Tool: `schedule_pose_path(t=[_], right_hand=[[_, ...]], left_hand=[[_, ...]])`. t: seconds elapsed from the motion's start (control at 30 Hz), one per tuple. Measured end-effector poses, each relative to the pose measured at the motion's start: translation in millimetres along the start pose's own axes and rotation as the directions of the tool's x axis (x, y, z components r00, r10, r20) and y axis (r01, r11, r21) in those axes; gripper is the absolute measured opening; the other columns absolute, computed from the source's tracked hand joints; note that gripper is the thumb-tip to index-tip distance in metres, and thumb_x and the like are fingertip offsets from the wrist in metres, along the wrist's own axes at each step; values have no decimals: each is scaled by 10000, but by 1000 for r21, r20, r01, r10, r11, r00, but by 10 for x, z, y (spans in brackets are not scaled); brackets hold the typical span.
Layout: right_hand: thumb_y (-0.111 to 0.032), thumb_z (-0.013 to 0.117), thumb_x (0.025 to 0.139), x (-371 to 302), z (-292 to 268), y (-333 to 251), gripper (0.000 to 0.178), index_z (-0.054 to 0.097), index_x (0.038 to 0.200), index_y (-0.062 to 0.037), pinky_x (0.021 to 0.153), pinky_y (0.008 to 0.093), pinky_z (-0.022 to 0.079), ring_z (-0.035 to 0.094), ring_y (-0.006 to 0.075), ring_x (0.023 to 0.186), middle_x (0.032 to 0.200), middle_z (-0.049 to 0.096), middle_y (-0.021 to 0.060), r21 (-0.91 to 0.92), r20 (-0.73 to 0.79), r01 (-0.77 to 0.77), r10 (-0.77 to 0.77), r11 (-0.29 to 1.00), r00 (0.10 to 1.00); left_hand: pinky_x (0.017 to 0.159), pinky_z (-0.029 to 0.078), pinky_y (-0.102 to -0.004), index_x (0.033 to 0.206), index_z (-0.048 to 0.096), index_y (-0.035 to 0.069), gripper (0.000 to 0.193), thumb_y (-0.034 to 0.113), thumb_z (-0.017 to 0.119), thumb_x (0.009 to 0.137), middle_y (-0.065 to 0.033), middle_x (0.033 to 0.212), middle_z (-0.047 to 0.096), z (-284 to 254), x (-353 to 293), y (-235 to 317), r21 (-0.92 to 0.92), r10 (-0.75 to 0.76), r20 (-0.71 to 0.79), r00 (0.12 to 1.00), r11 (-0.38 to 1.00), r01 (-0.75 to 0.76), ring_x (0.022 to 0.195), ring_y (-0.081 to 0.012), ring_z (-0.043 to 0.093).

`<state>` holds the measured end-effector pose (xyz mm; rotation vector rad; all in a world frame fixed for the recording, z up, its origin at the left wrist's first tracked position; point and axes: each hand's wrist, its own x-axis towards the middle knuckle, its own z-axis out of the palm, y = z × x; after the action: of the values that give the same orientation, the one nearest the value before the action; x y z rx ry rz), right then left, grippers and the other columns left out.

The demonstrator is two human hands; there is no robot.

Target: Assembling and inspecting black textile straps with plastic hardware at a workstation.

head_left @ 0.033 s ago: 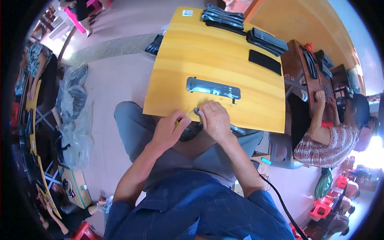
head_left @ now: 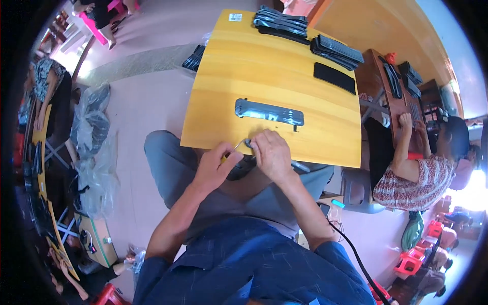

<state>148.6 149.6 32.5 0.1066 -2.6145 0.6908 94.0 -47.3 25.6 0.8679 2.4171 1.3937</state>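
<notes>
My left hand [head_left: 217, 163] is closed around a yellow-handled tool [head_left: 223, 159] with a thin metal shaft, perhaps an awl or small screwdriver. Its tip points at a small dark piece [head_left: 248, 143] pinched by my right hand [head_left: 273, 154]. That piece is mostly covered by my fingers, so its kind does not show. Both hands meet at the near edge of the yellow table [head_left: 213, 112]. Just beyond them lies a flat, dark strip-shaped part [head_left: 269, 112] with a glossy face and a small black tab at its lower right.
Stacks of black strips [head_left: 279, 21] and flat dark parts [head_left: 336, 52] occupy the table's far right, with a black rectangular pad [head_left: 334, 78] nearer. Another person [head_left: 414, 183] works at a brown table on the right. Plastic bags [head_left: 94, 147] lie on the floor to the left.
</notes>
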Motion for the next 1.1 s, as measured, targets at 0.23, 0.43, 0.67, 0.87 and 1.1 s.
schedule_pose_path(t=[0.23, 0.43, 0.67, 0.87, 1.1], right_hand=[[-108, 655, 918, -472, -283, -480, 93, 601, 934, -34, 772, 473, 505, 613, 383, 877, 890, 600, 156, 196, 80, -161, 148, 967, 986], [-120, 651, 934, -1117, -402, -554, 90, 595, 945, -50, 766, 476, 505, 619, 378, 884, 901, 607, 147, 247, 194, -335, 292, 909, 937], [-126, 662, 928, -1469, -441, -862, 103, 598, 962, -52, 764, 481, 519, 630, 378, 882, 897, 611, 152, 196, 116, -212, 192, 957, 974], [-144, 647, 930, -1724, -575, -1264, 105, 593, 961, -60, 778, 477, 516, 625, 366, 895, 900, 597, 139, 162, 92, -168, 154, 972, 984], [-155, 642, 928, -2085, -601, -1635, 113, 583, 926, -58, 797, 477, 512, 626, 363, 909, 902, 605, 135, 203, 5, -91, 92, 975, 996]], left_hand=[[490, 356, -225, 943, 613, 64, 254, 299, 623, 1038, 32, 646, 529, 7, -319, 139, -616, -272, 303, 913, 675, 405, 539, -43, 474], [466, 307, -228, 973, 604, 51, 297, 313, 522, 1086, 34, 626, 452, -465, -313, 153, -690, -291, 11, 957, 690, 218, 498, -53, 394], [478, 328, -219, 995, 600, 69, 295, 329, 499, 1093, 20, 660, 471, -469, -607, 304, -741, -261, 2, 965, 648, 177, 525, -61, 416], [486, 335, -211, 1037, 597, 61, 290, 318, 477, 1097, 9, 689, 485, -390, -917, 513, -753, -104, 31, 994, 651, 92, 540, -59, 416], [498, 351, -209, 1074, 602, 39, 281, 285, 467, 1091, 2, 714, 501, -468, -1249, 915, -693, 95, -9, 995, 717, -74, 555, -59, 417]])
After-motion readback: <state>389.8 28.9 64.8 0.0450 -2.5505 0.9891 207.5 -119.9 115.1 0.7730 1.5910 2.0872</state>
